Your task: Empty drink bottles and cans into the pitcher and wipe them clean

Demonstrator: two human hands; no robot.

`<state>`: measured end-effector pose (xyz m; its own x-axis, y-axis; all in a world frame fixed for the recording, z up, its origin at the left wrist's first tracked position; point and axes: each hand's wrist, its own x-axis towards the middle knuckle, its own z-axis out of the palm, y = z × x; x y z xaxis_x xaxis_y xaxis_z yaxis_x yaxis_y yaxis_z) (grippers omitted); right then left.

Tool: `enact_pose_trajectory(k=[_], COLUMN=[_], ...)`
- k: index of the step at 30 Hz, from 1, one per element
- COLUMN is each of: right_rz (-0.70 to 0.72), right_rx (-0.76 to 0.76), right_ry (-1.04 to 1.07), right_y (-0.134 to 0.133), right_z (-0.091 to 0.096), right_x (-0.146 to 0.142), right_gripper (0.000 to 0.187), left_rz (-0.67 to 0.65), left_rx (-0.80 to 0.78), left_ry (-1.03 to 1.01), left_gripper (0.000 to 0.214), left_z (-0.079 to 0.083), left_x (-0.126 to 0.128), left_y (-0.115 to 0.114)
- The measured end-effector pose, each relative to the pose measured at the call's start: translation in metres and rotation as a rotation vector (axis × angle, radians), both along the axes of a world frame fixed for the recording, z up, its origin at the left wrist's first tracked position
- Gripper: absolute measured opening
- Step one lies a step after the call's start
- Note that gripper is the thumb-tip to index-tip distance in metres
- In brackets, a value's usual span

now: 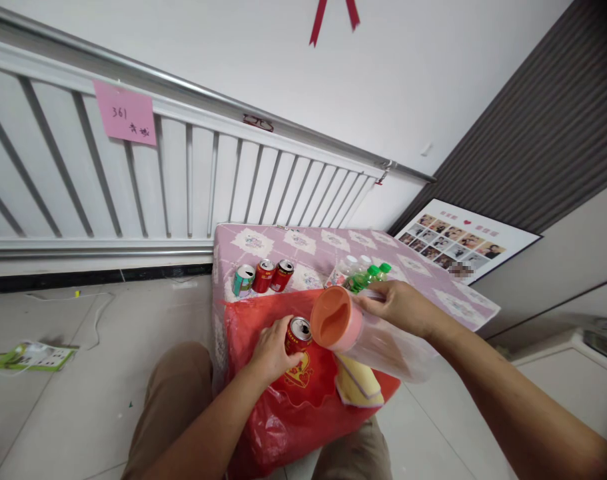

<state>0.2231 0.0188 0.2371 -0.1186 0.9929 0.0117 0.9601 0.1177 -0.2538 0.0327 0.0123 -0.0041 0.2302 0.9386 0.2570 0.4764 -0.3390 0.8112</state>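
My left hand is wrapped round a red drink can with an opened top, held upright over a red plastic bag. In my right hand is a clear plastic pitcher with an orange lid. The pitcher is tilted on its side, its lid close to the can's rim. I cannot tell whether any liquid passes between them. A folded yellow cloth lies on the bag below the pitcher.
Two red cans and a green can stand on the purple tablecloth. Several bottles with green and white caps stand behind the pitcher. A white radiator runs along the wall; a photo board leans at right.
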Motion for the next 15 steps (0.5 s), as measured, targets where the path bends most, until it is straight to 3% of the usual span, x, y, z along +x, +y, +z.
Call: enact_pose_trajectory(k=[15], right_rz=[0.002], right_rx=[-0.008], right_ry=[-0.011], right_y=[-0.0012], right_z=[0.0022], right_x=[-0.0012], right_gripper=[0.042], left_rz=[-0.003], left_rx=[0.002], left_ry=[-0.005], left_gripper=[0.077], left_z=[0.0014], left_x=[-0.0002], left_y=[-0.0005])
